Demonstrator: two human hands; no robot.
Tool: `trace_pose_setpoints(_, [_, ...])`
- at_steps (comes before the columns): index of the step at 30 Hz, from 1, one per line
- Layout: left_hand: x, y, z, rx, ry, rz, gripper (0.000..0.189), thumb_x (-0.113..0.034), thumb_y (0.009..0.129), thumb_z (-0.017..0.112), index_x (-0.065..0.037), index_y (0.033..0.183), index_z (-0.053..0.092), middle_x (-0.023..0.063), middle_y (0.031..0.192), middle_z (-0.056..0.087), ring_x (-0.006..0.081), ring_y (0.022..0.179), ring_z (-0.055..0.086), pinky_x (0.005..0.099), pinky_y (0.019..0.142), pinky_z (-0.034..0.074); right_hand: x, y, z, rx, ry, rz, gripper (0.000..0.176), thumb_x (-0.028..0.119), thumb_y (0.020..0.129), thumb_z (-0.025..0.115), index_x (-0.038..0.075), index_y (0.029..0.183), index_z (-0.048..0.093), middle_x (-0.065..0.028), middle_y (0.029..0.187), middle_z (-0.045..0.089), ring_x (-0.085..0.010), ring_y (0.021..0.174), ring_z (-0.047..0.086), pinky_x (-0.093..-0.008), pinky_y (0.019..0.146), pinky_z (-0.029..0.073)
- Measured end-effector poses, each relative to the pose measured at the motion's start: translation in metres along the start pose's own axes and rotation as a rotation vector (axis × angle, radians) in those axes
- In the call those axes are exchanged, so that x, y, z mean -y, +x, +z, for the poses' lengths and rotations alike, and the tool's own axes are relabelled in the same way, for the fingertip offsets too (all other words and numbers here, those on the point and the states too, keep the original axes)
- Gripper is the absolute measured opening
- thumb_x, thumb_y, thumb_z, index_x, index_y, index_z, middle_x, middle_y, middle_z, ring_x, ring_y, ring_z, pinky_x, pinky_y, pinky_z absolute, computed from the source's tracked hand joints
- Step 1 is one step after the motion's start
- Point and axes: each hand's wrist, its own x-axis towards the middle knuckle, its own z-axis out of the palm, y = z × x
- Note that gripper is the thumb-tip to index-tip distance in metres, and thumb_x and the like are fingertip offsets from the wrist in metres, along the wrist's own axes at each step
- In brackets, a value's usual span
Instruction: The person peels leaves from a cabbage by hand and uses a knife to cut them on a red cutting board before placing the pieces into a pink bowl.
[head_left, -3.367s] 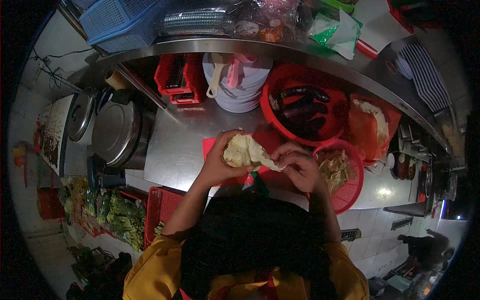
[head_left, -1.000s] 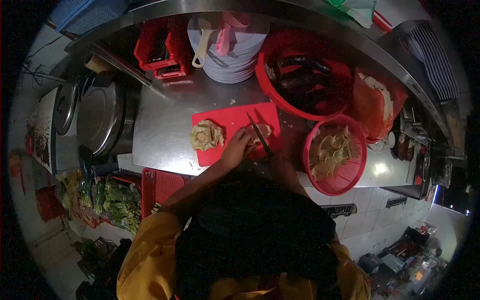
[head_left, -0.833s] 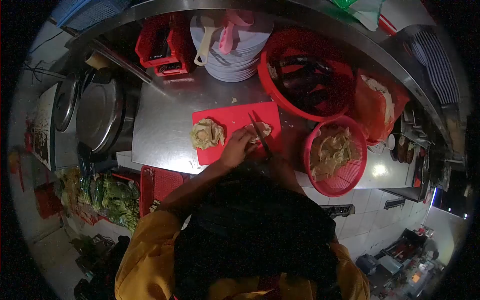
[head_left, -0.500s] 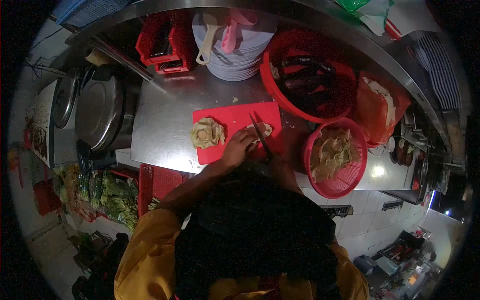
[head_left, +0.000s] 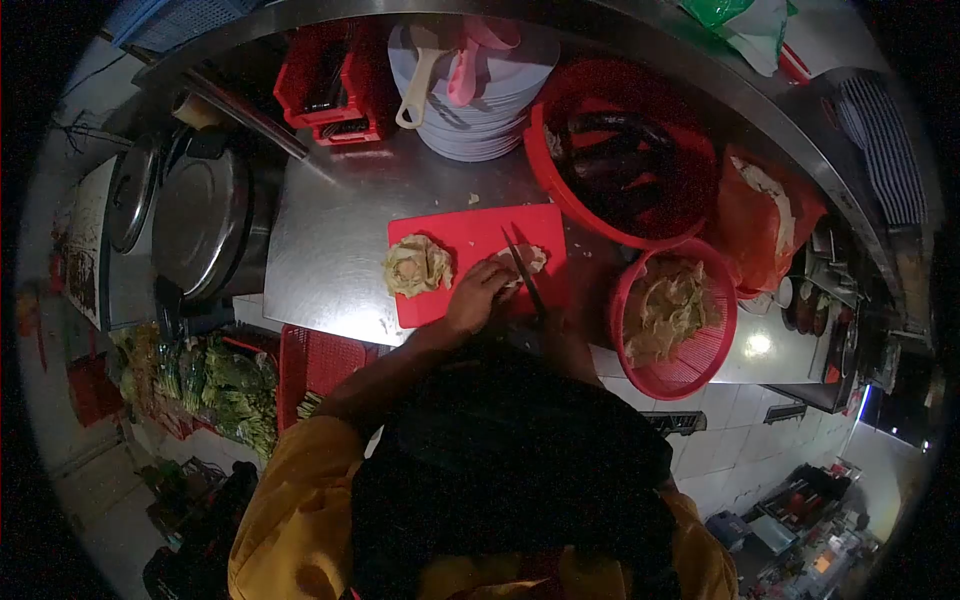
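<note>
A red cutting board (head_left: 480, 231) lies on the steel counter. On its left part rests a pale leafy vegetable (head_left: 418, 266), cut side up. My left hand (head_left: 478, 292) presses a smaller pale leafy piece (head_left: 530, 260) onto the board's right part, fingers together. The dark knife (head_left: 523, 270) stands over that piece, its blade pointing away from me. My right hand (head_left: 562, 335) is around the knife's handle, in deep shadow. Just right of the board a pink basket (head_left: 708, 350) contains loose pale leaves (head_left: 664, 305).
Behind the board are stacked plates (head_left: 470, 140) with scoops on top, red bins (head_left: 350, 125) and a red tub (head_left: 560, 190) of dark items. A large lidded pot (head_left: 203, 225) stands left. A metal shelf edge (head_left: 640, 50) arches overhead.
The whole view has shifted very slightly. My hands, the knife and the leafy pieces hold nearly the same places on the board.
</note>
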Motion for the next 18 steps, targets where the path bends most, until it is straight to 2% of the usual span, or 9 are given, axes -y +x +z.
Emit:
trace_pose_setpoints(2, [0.000, -0.001, 0.001, -0.004, 0.007, -0.007, 0.028, -0.010, 0.082, 0.071, -0.008, 0.109, 0.068, 0.0108, 0.109, 0.064, 0.0330, 0.110, 0.060, 0.0437, 0.093, 0.051, 0.005, 0.002, 0.006, 0.099, 0.027, -0.009, 0.036, 0.015, 0.088, 0.054, -0.008, 0.113, 0.065, -0.0277, 0.107, 0.063, -0.0388, 0.101, 0.060, -0.0449, 0.077, 0.054])
trace_pose_setpoints(3, [0.000, -0.002, 0.001, -0.009, 0.014, -0.014, 0.028, -0.010, 0.082, 0.071, -0.008, 0.109, 0.068, 0.0110, 0.109, 0.064, 0.0333, 0.111, 0.060, 0.0437, 0.093, 0.051, 0.009, 0.007, 0.009, 0.323, -0.033, -0.039, 0.041, 0.014, 0.094, 0.049, -0.004, 0.131, 0.052, -0.0218, 0.121, 0.059, -0.0284, 0.098, 0.061, -0.0356, 0.076, 0.053])
trace_pose_setpoints(5, [0.000, -0.001, 0.001, -0.019, 0.022, 0.002, 0.027, -0.010, 0.082, 0.070, -0.008, 0.110, 0.068, 0.0111, 0.111, 0.064, 0.0334, 0.112, 0.060, 0.0435, 0.094, 0.051, 0.002, 0.014, -0.009, 0.545, -0.092, -0.071, 0.049, 0.013, 0.101, 0.044, 0.000, 0.148, 0.039, -0.0158, 0.136, 0.055, -0.0181, 0.094, 0.063, -0.0264, 0.075, 0.053])
trace_pose_setpoints(7, [0.002, -0.001, 0.003, -0.031, 0.028, 0.020, 0.027, -0.010, 0.082, 0.069, -0.008, 0.110, 0.068, 0.0112, 0.112, 0.064, 0.0335, 0.113, 0.059, 0.0434, 0.095, 0.051, -0.017, 0.009, -0.032, 0.068, -0.076, -0.082, 0.033, 0.017, 0.088, 0.054, -0.003, 0.110, 0.066, -0.0212, 0.103, 0.063, -0.0351, 0.100, 0.058, -0.0409, 0.074, 0.054])
trace_pose_setpoints(11, [0.006, -0.002, 0.005, 0.023, 0.033, -0.005, 0.027, -0.011, 0.083, 0.064, -0.008, 0.110, 0.068, 0.0128, 0.116, 0.064, 0.0349, 0.115, 0.059, 0.0437, 0.097, 0.050, -0.001, 0.000, -0.015, -0.090, 0.112, 0.105, 0.032, 0.017, 0.087, 0.055, -0.002, 0.109, 0.067, -0.0187, 0.101, 0.062, -0.0306, 0.094, 0.061, -0.0372, 0.069, 0.054])
trace_pose_setpoints(14, [0.004, -0.001, 0.002, 0.054, -0.002, -0.021, 0.027, -0.011, 0.083, 0.061, -0.007, 0.109, 0.068, 0.0140, 0.117, 0.064, 0.0358, 0.115, 0.059, 0.0434, 0.097, 0.050, -0.002, 0.004, -0.023, -0.020, -0.096, 0.093, 0.030, 0.017, 0.086, 0.054, -0.002, 0.106, 0.067, -0.0192, 0.103, 0.061, -0.0272, 0.088, 0.063, -0.0348, 0.063, 0.053])
trace_pose_setpoints(15, [0.003, 0.000, 0.000, 0.059, -0.024, -0.013, 0.027, -0.011, 0.083, 0.061, -0.007, 0.109, 0.068, 0.0137, 0.116, 0.065, 0.0354, 0.114, 0.059, 0.0428, 0.096, 0.050, -0.003, 0.006, -0.025, -0.003, 0.215, 0.170, 0.028, 0.017, 0.087, 0.054, -0.002, 0.105, 0.066, -0.0182, 0.099, 0.062, -0.0266, 0.084, 0.064, -0.0348, 0.061, 0.053])
trace_pose_setpoints(17, [0.002, 0.001, 0.000, 0.056, -0.014, -0.015, 0.028, -0.011, 0.082, 0.064, -0.008, 0.110, 0.067, 0.0122, 0.114, 0.064, 0.0345, 0.113, 0.060, 0.0437, 0.097, 0.050, -0.013, 0.015, -0.049, 0.018, 0.526, 0.246, 0.027, 0.016, 0.088, 0.054, -0.001, 0.105, 0.065, -0.0171, 0.095, 0.063, -0.0261, 0.079, 0.065, -0.0347, 0.059, 0.053])
trace_pose_setpoints(18, [0.001, 0.001, 0.000, 0.052, 0.000, -0.019, 0.029, -0.011, 0.082, 0.067, -0.008, 0.110, 0.067, 0.0107, 0.112, 0.064, 0.0335, 0.112, 0.060, 0.0446, 0.097, 0.050, -0.016, 0.021, -0.068, 0.287, 0.474, 0.283, 0.034, 0.017, 0.094, 0.053, 0.000, 0.123, 0.056, -0.0130, 0.104, 0.063, -0.0195, 0.082, 0.064, -0.0327, 0.065, 0.052])
